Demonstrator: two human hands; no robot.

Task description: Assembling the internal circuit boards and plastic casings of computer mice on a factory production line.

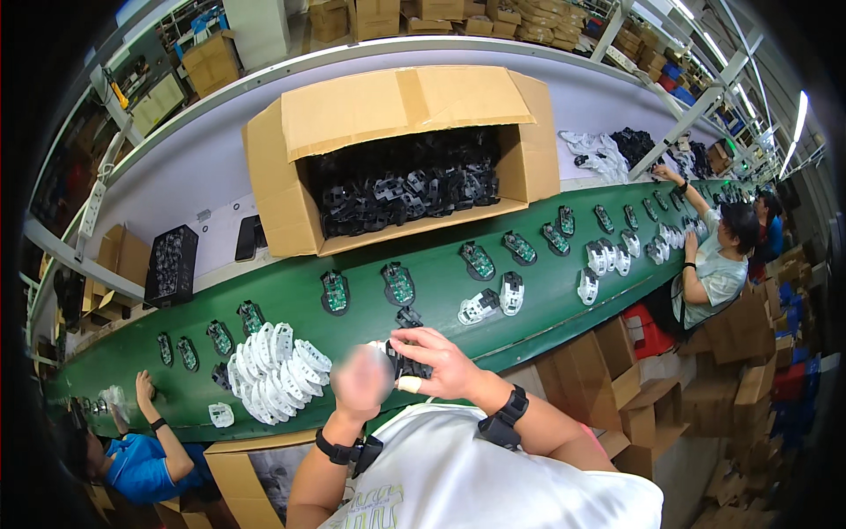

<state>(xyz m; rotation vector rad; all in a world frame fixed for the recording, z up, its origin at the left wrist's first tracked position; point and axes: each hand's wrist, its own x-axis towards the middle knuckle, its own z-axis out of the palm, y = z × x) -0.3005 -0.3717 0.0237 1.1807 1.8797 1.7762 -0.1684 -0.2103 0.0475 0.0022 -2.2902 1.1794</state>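
Note:
My left hand is in front of me above the near edge of the green conveyor belt. A blur covers its fingers, so their grip is hidden. Against it, my right hand has its fingers and thumb around a black plastic mouse part; a light wrap covers one fingertip. A bit of white plastic shows between the hands. Just beyond them lies another black part on the belt. A heap of white mouse shells is beside my left hand. Farther off, mouse bases with green circuit boards stand in a row.
A large open carton of black and grey parts stands behind the belt. More white shells lie to the right. A phone and a black box are at the left. Co-workers sit at both sides; cartons are stacked right.

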